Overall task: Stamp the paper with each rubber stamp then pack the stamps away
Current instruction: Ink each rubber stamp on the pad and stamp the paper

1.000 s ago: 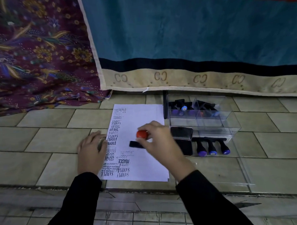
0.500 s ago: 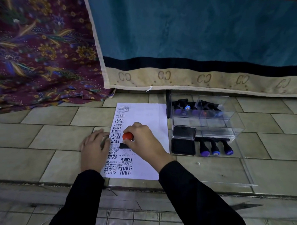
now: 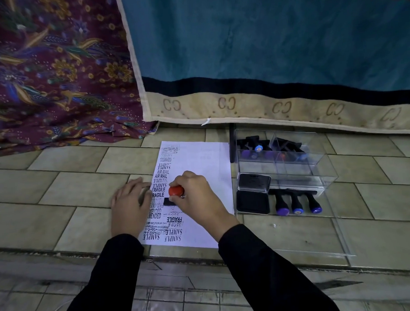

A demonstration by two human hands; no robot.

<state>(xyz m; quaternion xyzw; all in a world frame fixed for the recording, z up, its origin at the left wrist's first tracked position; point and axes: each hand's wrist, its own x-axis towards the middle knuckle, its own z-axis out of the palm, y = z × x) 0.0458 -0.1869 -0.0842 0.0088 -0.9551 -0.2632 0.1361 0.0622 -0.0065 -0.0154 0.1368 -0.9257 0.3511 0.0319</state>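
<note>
Clear divided box (image 3: 317, 171) holding several black stamps (image 3: 257, 148), open ink pad (image 3: 253, 193) beside it, right hand (image 3: 196, 198) gripping red-knobbed stamp (image 3: 176, 191) on paper (image 3: 204, 169), left hand (image 3: 131, 203) flat, fingers spread, on paper's edge

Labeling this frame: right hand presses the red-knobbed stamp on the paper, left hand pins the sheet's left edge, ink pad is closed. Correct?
Not quite: the head view shows the ink pad open, its lid tilted up behind the black pad. The rest holds: the right hand presses the red-knobbed stamp on the paper, and the left hand pins the sheet's left edge.
</note>
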